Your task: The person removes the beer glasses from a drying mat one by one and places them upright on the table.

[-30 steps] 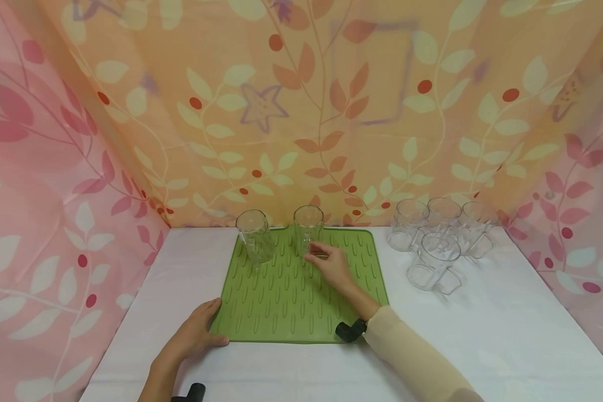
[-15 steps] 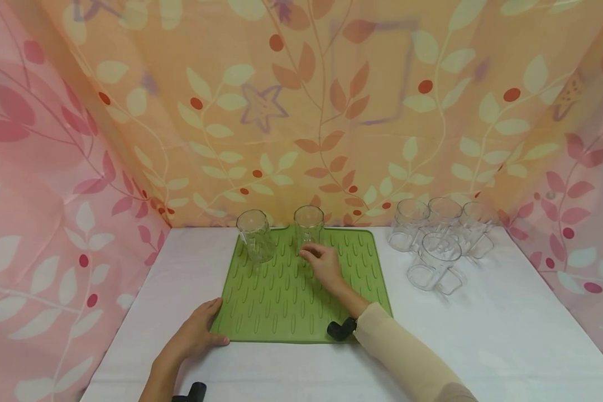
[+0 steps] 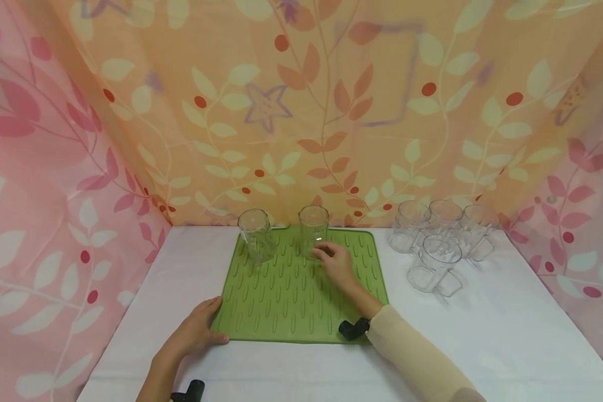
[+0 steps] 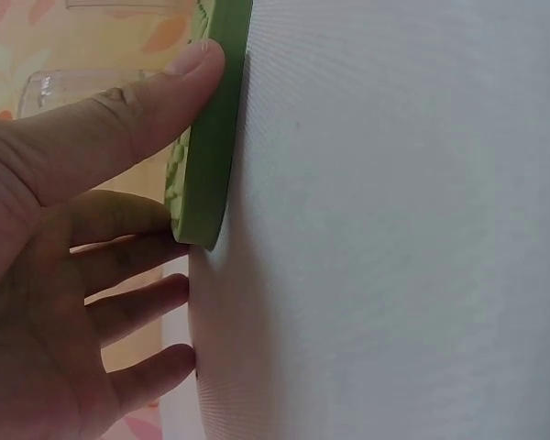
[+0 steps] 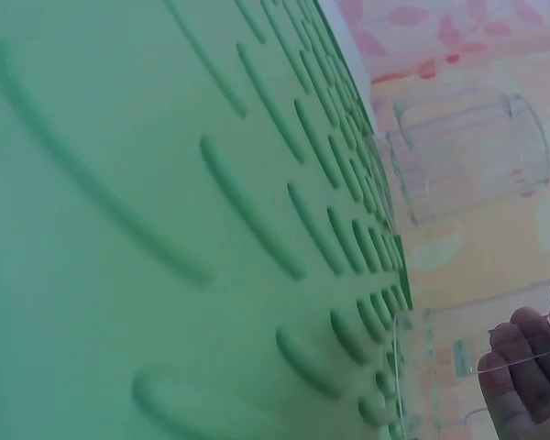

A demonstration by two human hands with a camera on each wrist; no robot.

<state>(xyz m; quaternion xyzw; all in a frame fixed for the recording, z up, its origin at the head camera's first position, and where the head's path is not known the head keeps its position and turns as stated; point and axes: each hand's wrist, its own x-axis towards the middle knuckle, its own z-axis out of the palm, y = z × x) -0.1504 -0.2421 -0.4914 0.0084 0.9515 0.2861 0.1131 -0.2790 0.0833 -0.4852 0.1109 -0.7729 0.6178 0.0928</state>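
Your right grip [image 3: 335,265] pinches the upright glass mug [image 3: 314,220] toward the back of the green mat [image 3: 281,304], your left grip [image 3: 196,329] lies relaxed at its near-left corner; sideways tugging could topple the mug.

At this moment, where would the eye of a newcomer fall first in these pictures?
Probably on the bright green mat in the middle of the white table, its near left corner touched by the left hand. Two clear mugs stand at its back, the right mug held by the right hand. Four more mugs cluster farther right.
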